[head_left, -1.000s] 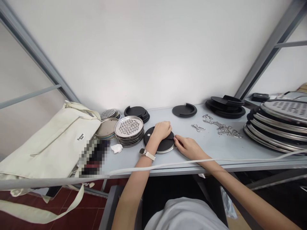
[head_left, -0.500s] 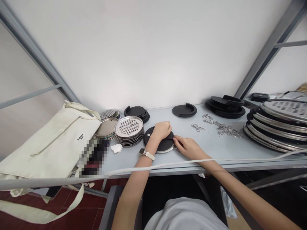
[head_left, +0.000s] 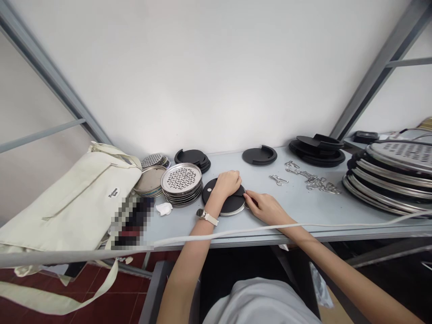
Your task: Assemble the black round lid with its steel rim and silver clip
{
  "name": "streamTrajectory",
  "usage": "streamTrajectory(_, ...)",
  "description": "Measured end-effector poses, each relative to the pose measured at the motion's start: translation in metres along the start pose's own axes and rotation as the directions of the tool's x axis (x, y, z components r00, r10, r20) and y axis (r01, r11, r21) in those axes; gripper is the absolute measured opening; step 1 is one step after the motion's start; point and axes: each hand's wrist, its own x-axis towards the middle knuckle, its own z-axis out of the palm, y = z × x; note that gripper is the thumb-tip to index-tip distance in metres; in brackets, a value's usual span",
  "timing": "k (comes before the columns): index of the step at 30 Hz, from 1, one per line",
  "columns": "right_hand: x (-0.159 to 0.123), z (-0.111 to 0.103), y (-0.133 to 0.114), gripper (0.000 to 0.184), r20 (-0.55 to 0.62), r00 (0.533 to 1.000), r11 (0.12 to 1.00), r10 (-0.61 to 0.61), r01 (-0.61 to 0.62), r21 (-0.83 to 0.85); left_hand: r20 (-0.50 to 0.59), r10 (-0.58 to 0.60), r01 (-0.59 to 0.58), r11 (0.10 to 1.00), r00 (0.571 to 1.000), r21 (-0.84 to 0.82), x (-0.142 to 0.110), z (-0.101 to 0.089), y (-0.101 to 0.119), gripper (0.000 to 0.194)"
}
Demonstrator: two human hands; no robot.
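My left hand point(head_left: 228, 183) lies curled on top of a round black disc with a metal rim point(head_left: 231, 205), pressing it onto the grey table point(head_left: 303, 204). A watch is on that wrist. My right hand point(head_left: 264, 207) pinches at the disc's right edge, fingers closed around a small piece that is too small to make out. A stack of perforated metal discs point(head_left: 182, 182) stands just left of the black disc.
A cream tote bag point(head_left: 67, 202) fills the left end. Black caps point(head_left: 193, 158) point(head_left: 259, 155) point(head_left: 317, 150) sit along the wall. Metal hooks point(head_left: 312, 179) lie to the right, beside large stacked metal trays point(head_left: 391, 177). A white cable point(head_left: 236, 231) runs along the front edge.
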Motion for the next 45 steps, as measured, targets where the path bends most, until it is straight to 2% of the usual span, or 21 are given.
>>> streamTrajectory(10, -0.0001, 0.001, 0.0019, 0.034, 0.004, 0.999, 0.999, -0.034, 0.034, 0.009, 0.007, -0.009, 0.009, 1.0, 1.0, 0.002, -0.0002, -0.0011, 0.0006, 0.026)
streamTrajectory(26, 0.0014, 0.0003, 0.0012, 0.033, -0.021, 0.999, 0.999, 0.03, -0.03, 0.023, 0.014, -0.014, 0.014, 1.0, 1.0, -0.002, -0.0007, -0.0018, 0.0011, 0.026)
streamTrajectory(33, -0.0002, -0.0002, 0.0016, 0.033, 0.006, 0.999, 0.998, -0.034, 0.033, 0.049, -0.005, 0.006, -0.006, 1.0, 1.0, 0.008, -0.0006, -0.0006, 0.0001, 0.026)
streamTrajectory(45, 0.001, 0.0013, 0.0023, 0.032, -0.022, 1.0, 0.999, 0.014, -0.013, 0.048, -0.005, 0.01, -0.01, 1.0, 1.0, 0.008, 0.0002, 0.0008, -0.0006, 0.025)
